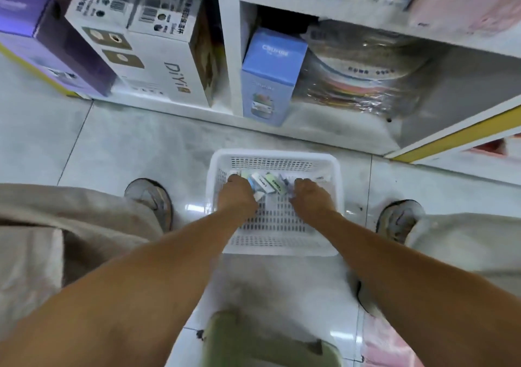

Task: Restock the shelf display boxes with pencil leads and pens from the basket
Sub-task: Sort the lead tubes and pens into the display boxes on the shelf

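Note:
A white perforated plastic basket [275, 239] sits on the tiled floor between my feet. Several small pale packs [265, 184] in white, green and blue lie along its far side. My left hand [238, 193] reaches into the basket's far left part, knuckles up, its fingers curled down onto the packs there. My right hand [310, 194] reaches in at the far right, fingers bent down among the packs. The fingertips of both hands are hidden, so a firm hold on any pack does not show.
The bottom shelf [338, 129] stands just beyond the basket, holding a blue carton [272, 76], white cartons [158, 65], a purple box [50, 48] and wrapped coloured sheets [363, 76]. My shoes [152, 200] flank the basket. A green stool [253, 341] is below me.

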`<state>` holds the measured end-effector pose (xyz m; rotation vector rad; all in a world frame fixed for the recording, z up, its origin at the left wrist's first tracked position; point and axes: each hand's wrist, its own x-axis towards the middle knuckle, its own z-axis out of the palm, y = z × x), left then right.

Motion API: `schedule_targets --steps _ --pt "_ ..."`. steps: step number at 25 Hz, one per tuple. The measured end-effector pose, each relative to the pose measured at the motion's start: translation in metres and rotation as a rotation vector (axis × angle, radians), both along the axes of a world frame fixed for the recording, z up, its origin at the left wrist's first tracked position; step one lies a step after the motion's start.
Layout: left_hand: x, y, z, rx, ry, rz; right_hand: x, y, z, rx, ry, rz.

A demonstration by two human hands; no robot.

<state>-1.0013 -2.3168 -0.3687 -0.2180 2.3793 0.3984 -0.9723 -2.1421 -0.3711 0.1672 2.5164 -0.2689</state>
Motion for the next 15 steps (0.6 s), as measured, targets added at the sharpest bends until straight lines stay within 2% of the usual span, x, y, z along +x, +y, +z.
schedule_targets --steps 4,8,12,15 --pt "0.011 0.012 -0.022 -0.048 0.089 0.012 0.001 -0.012 -0.024 0.015 0.019 -0.036" --pt "0.018 0.015 -0.035 -0.083 0.149 0.000 -0.002 -0.014 -0.034 -0.027 0.148 -0.158" --pt "0.012 0.024 -0.043 -0.098 0.187 0.105 0.002 -0.021 -0.039 -0.045 0.270 -0.067" --pt "0.009 0.022 -0.051 -0.131 0.208 0.006 0.005 -0.027 -0.043 -0.082 0.302 -0.043"
